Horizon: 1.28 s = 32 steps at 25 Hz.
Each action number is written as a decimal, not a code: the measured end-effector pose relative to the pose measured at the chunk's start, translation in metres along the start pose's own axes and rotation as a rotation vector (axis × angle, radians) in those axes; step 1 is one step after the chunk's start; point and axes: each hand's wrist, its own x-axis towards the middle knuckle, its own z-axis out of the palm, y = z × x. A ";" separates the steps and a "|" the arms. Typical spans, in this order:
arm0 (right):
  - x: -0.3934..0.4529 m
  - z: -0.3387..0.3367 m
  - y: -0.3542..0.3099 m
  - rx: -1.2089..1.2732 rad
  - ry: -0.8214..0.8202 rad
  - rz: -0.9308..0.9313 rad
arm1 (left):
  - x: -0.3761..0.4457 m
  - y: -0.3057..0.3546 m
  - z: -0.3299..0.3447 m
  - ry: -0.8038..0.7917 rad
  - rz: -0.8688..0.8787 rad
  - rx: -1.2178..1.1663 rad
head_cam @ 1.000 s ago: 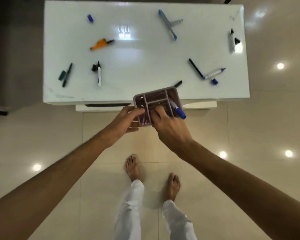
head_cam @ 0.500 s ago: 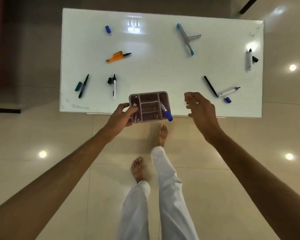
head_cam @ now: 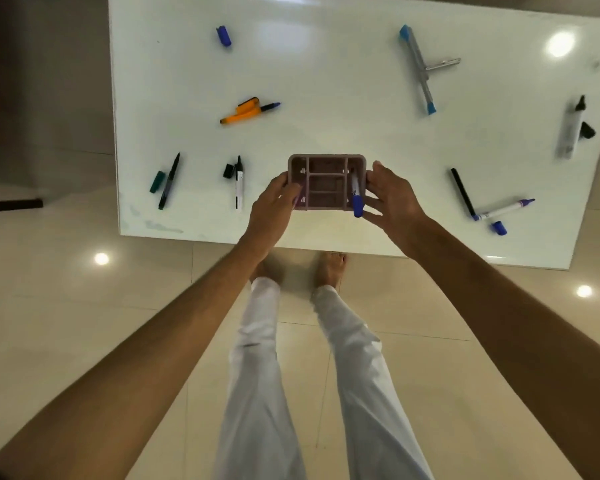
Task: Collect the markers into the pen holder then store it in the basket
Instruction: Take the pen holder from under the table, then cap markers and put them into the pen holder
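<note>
No text is proving readable anywhere. Dark print is showing on the white marker barrel and the blue-capped marker, too small to read.

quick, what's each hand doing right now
Left hand: closed on the left side of the pen holder.
Right hand: fingers against the holder's right side, holding it too.

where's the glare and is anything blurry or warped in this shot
Head view: a bright ceiling-light glare spot sits on the glossy white table at its far right, with more reflections on the shiny beige floor tiles; the grey black-tipped marker near the right edge looks smeared; wide-angle distortion bends the table edges; the pink compartmented pen holder between both hands is fairly sharp.
</note>
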 end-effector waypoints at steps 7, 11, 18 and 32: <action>0.046 0.004 -0.033 -0.157 0.059 0.075 | 0.041 0.021 -0.021 -0.058 0.053 0.118; 0.041 0.020 -0.028 -0.559 0.444 -0.219 | 0.030 0.000 -0.055 0.000 0.055 0.134; 0.002 0.121 -0.028 -1.040 0.139 -0.861 | 0.026 -0.063 -0.142 0.329 0.115 0.184; 0.098 0.224 0.064 -0.944 0.329 -0.152 | 0.117 -0.073 -0.147 0.075 0.510 0.680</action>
